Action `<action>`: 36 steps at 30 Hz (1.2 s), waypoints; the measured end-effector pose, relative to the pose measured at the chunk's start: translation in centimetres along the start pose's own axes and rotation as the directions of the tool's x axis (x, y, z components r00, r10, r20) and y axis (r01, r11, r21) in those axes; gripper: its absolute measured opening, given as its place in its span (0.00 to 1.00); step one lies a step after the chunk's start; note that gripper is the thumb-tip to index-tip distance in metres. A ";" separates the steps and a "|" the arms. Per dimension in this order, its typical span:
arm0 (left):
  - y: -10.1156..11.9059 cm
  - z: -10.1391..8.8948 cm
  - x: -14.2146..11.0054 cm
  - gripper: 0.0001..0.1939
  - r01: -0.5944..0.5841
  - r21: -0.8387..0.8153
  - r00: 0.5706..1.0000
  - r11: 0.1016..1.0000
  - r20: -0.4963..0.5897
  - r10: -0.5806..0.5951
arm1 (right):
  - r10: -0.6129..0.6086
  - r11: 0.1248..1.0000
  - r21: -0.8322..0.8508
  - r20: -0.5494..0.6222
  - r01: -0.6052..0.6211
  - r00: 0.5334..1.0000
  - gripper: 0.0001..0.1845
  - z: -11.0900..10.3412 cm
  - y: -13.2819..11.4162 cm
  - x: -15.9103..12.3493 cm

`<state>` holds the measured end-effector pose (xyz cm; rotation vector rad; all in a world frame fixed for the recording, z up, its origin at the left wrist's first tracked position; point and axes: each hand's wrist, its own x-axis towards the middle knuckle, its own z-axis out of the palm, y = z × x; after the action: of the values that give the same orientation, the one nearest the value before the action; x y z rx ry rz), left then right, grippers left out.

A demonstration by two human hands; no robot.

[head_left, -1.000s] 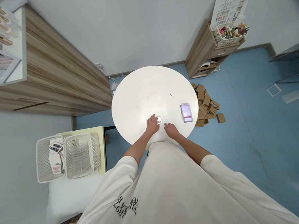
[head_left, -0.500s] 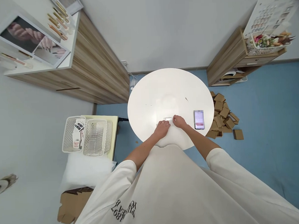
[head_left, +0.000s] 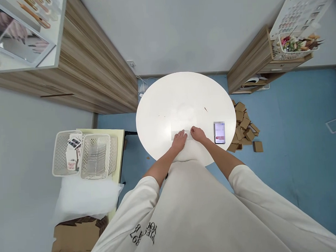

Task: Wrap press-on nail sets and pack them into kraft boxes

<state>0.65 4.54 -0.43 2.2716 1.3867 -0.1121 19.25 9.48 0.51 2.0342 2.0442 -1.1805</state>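
Note:
A thin, see-through plastic sheet (head_left: 174, 135) lies as a greyish strip near the front edge of the white round table (head_left: 156, 100). My left hand (head_left: 180, 139) rests on it, palm down, with the fingers stretched forward and a ring on one finger. At the strip's right end is my right hand (head_left: 198, 133), its fingers curled into a pinch. Whatever is between those fingertips is too small to make out. Right of my right hand, a phone (head_left: 219, 133) with a lit screen lies on the table.
Small brown cardboard boxes (head_left: 243, 123) are heaped on the floor to the right. On the left, a yellow-topped stand (head_left: 117, 142) bears white baskets (head_left: 87, 173). White wrapping material (head_left: 87, 196) and flattened cardboard (head_left: 75, 239) are beside it. Wooden cabinets (head_left: 96, 58) stand along the walls.
The small white printed piece seen between my hands is now out of sight, and the see-through strip shows there. My left hand has shifted slightly forward. The whole view has turned a little.

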 end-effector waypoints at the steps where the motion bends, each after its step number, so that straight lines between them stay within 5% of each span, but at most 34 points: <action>1: 0.0 0.1 0.1 0.31 0.007 0.008 1.000 1.000 -0.004 -0.006 | -0.008 1.000 0.015 -0.019 0.009 1.000 0.13 -0.1 0.0 -0.4; 6: -0.3 -0.7 0.8 0.28 0.013 0.020 1.000 1.000 -0.022 -0.013 | -0.134 0.988 -0.103 -0.196 0.116 0.971 0.21 -0.1 -0.2 -3.3; 12: -0.5 -2.4 1.2 0.23 0.006 -0.032 0.998 0.999 0.056 -0.004 | -0.350 0.910 -0.239 -0.004 0.339 0.937 0.25 1.3 -0.7 -5.2; 21: -0.4 -3.2 -1.8 0.23 0.068 -0.155 0.977 0.985 0.211 -0.035 | -0.345 0.900 -0.239 0.118 0.364 0.931 0.19 3.0 -1.5 -6.8; 27: -0.8 -4.3 -1.9 0.16 -0.004 -0.126 0.996 0.992 0.089 0.015 | -0.344 0.886 -0.282 0.132 0.368 0.929 0.15 0.9 -2.5 -5.0; 31: -0.4 -4.1 -1.5 0.24 0.027 0.000 0.997 1.000 -0.071 -0.027 | -0.315 0.883 -0.334 0.096 0.329 0.944 0.18 0.1 -3.1 -2.6; 36: -0.5 -2.7 -0.6 0.35 0.055 0.097 0.997 0.994 -0.063 -0.049 | -0.250 0.902 -0.346 0.067 0.258 0.966 0.19 0.4 -3.0 -0.4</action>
<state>-0.52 5.40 1.92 2.3374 1.5029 -0.1322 16.51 9.33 1.87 1.6233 2.3603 -0.7768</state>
